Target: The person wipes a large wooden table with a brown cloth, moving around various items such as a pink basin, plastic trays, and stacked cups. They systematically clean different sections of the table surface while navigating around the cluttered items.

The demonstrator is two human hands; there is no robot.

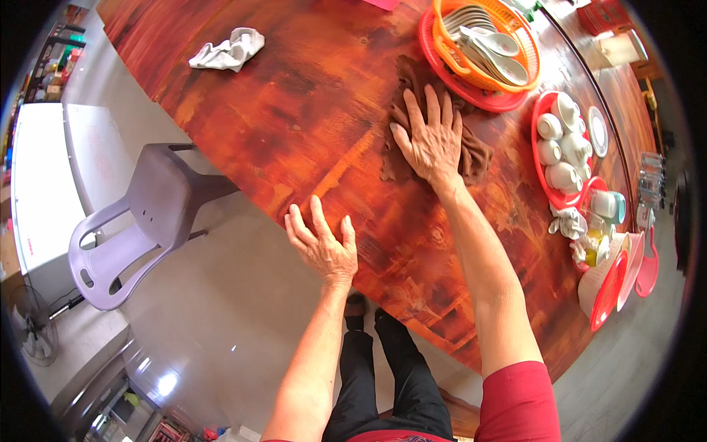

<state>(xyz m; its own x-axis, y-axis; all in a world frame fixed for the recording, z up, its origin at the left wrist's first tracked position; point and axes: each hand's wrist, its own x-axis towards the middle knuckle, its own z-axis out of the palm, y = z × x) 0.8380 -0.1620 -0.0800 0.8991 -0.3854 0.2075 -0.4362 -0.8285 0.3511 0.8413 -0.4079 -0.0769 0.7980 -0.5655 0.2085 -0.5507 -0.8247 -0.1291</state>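
My right hand [431, 140] lies flat with spread fingers on a brown cloth [477, 158], pressing it against the reddish-brown wooden table [294, 118]. The cloth is rumpled and spreads out around the palm. Just beyond it stands an orange plastic basket [451, 46] of white spoons, set on a red tray [486, 99]. At the table's near edge, my left hand [324, 247] hovers or rests lightly with fingers apart, holding nothing; whether it touches the wood I cannot tell. A crumpled white cloth [228, 51] lies by the far left edge.
Right of the basket, a red tray [543, 166] carries several white cups [563, 177], with a white saucer [598, 132] beside it. Nearer are crumpled tissues [568, 222] and red and white containers [610, 291]. A lilac plastic chair [158, 206] stands left of the table, a fan [33, 324] beyond.
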